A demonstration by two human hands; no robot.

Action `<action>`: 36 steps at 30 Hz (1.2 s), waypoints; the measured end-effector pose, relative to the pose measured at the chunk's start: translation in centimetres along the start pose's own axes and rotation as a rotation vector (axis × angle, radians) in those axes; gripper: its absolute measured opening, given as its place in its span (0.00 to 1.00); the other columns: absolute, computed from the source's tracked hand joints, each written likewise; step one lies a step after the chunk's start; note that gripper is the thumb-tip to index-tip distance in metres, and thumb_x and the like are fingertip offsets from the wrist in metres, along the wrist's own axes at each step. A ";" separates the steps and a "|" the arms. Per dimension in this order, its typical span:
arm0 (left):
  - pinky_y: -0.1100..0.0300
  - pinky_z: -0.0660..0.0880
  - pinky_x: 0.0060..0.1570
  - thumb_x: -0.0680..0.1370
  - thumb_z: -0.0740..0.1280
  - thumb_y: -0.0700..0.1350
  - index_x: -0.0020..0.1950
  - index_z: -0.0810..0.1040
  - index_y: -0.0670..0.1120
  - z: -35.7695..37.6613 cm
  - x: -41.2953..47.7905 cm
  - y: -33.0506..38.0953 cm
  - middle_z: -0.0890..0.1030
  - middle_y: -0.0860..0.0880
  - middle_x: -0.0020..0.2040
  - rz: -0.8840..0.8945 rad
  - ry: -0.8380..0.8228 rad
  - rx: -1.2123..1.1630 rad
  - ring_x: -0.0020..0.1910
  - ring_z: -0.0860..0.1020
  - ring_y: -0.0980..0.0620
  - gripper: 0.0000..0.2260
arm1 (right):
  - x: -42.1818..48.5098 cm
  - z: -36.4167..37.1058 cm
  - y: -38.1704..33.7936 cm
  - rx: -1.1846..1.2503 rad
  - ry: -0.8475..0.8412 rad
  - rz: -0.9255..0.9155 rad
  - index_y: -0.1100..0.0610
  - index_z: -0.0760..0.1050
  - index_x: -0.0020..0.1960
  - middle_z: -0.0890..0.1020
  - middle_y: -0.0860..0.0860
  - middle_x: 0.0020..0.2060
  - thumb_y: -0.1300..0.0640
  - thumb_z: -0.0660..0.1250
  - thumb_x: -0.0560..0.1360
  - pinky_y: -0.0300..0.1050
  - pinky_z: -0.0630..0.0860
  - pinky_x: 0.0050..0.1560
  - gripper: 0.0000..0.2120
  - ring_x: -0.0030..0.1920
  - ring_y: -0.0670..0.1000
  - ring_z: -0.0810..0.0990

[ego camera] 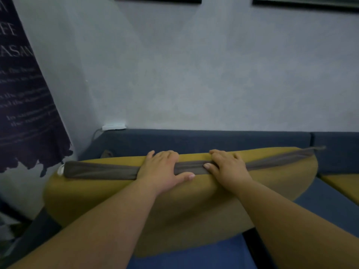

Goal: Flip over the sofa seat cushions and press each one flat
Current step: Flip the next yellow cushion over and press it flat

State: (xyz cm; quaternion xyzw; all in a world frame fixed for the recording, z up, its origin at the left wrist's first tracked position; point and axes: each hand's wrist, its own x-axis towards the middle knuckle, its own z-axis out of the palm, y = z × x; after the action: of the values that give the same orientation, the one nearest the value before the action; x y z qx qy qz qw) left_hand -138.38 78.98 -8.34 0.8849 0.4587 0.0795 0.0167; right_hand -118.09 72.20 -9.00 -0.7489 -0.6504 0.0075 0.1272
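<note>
Cushion [174, 206], mustard, is stood on edge on the sofa [194, 139] seat near its left end. Its grey top band [101, 170] is gripped by the left hand [163, 169] and right hand [227, 166], fingers curled over it.

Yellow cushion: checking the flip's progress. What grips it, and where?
Both hands, left hand and right hand, grip the yellow cushion along its raised grey zipper edge.

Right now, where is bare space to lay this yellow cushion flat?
The blue seat base below the yellow cushion shows bare, also the strip beside the next cushion. The top edge is crowded: left hand and right hand grip it.
</note>
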 end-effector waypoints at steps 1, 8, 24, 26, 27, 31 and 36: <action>0.46 0.61 0.70 0.71 0.54 0.75 0.54 0.66 0.56 -0.1 0.9 -0.3 0.74 0.54 0.60 0.001 -0.007 0.008 0.60 0.72 0.52 0.25 | 0.8 0.1 0.1 0.009 0.012 0.003 0.47 0.68 0.68 0.66 0.44 0.73 0.40 0.52 0.81 0.59 0.52 0.75 0.20 0.73 0.47 0.63; 0.56 0.69 0.59 0.74 0.55 0.71 0.62 0.72 0.53 -1.6 6.8 -3.9 0.76 0.55 0.61 -0.022 -0.011 -0.012 0.57 0.73 0.54 0.27 | 8.5 0.1 -0.4 0.055 0.064 -0.051 0.50 0.71 0.64 0.74 0.46 0.65 0.39 0.55 0.80 0.53 0.59 0.71 0.20 0.64 0.49 0.71; 0.54 0.73 0.56 0.80 0.53 0.62 0.60 0.75 0.54 -2.7 14.3 -7.3 0.73 0.56 0.63 -0.053 -0.036 -0.045 0.57 0.72 0.55 0.19 | 18.0 -0.8 -0.6 0.015 0.017 -0.159 0.48 0.66 0.45 0.74 0.48 0.42 0.42 0.54 0.81 0.50 0.71 0.42 0.12 0.44 0.51 0.73; 0.54 0.74 0.52 0.81 0.54 0.60 0.55 0.75 0.54 -3.0 13.0 -6.6 0.76 0.55 0.57 -0.041 -0.012 -0.057 0.52 0.73 0.55 0.15 | 16.2 -1.2 -1.0 -0.001 0.036 -0.126 0.48 0.65 0.44 0.74 0.47 0.41 0.43 0.53 0.82 0.49 0.68 0.38 0.12 0.42 0.51 0.73; 0.54 0.75 0.51 0.81 0.54 0.59 0.54 0.75 0.54 -3.2 12.1 -6.3 0.77 0.55 0.54 -0.045 0.005 -0.061 0.50 0.74 0.55 0.14 | 15.2 -1.4 -1.4 -0.011 0.041 -0.115 0.49 0.64 0.44 0.73 0.47 0.41 0.43 0.53 0.82 0.49 0.67 0.38 0.12 0.41 0.51 0.73; 0.51 0.75 0.48 0.81 0.53 0.59 0.50 0.74 0.52 -3.6 6.7 -6.1 0.78 0.54 0.46 -0.069 0.068 -0.074 0.46 0.76 0.53 0.15 | 10.1 -2.7 -4.2 0.000 0.069 -0.071 0.50 0.64 0.43 0.73 0.48 0.40 0.42 0.54 0.81 0.50 0.66 0.36 0.14 0.40 0.52 0.73; 0.50 0.74 0.49 0.81 0.54 0.59 0.52 0.74 0.52 -4.7 0.8 -8.5 0.80 0.53 0.49 -0.086 0.094 -0.120 0.48 0.77 0.51 0.15 | 4.9 -4.2 -9.3 -0.032 0.093 -0.100 0.51 0.66 0.46 0.72 0.48 0.41 0.43 0.54 0.82 0.49 0.64 0.36 0.13 0.40 0.52 0.71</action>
State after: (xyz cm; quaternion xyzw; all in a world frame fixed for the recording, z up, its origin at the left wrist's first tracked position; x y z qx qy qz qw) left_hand -145.56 84.37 -4.48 0.8571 0.4908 0.1477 0.0515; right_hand -125.68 77.36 -2.34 -0.7171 -0.6802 -0.0439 0.1456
